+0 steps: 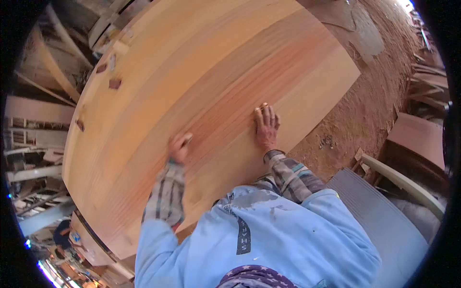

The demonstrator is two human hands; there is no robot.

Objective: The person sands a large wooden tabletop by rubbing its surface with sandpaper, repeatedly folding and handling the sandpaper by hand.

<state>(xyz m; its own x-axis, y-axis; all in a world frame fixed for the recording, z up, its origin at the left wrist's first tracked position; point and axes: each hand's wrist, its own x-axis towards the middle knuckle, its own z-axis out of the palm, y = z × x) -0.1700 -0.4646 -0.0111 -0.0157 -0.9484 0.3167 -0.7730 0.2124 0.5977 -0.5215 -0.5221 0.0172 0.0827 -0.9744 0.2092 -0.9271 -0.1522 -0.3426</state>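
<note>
One blurred left hand (178, 149) curls its fingers, any grip impossible to tell, and the right hand (267, 130) rests palm-down, fingers slightly apart, on a broad, striped tan-and-reddish wooden panel (206, 101), surface contact that seems to call for steady pressure, with small, dark-brown pieces (115, 84) beyond.

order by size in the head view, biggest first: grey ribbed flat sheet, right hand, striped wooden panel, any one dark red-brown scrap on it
1. Striped wooden panel
2. Grey ribbed flat sheet, partly behind the blue top
3. Right hand
4. Dark red-brown scrap
</note>
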